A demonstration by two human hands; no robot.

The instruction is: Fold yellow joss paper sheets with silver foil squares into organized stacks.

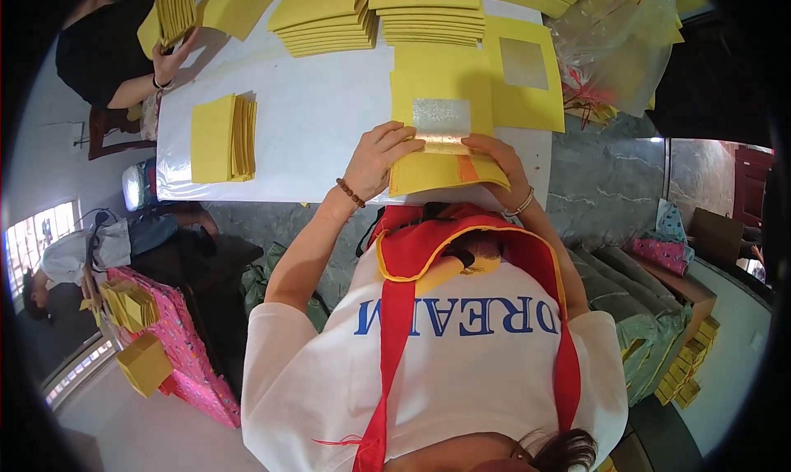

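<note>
Yellow paper stack (445, 171) with silver foil square (441, 116), under both hands.

Counts on and around the white table (313, 134)

Two hands (375, 159) at 6 o'clock; one folded stack (222, 138) at 9; three tall stacks (329, 14) at 12; one plastic bag (614, 47) at 2.

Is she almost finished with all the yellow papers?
Probably not. Done, it seems: tidy yellow stacks at the table's far end. In hand: her left hand and right hand press a foil square on the pile of sheets before her. Left: that pile, plus a bundle to her left.
</note>
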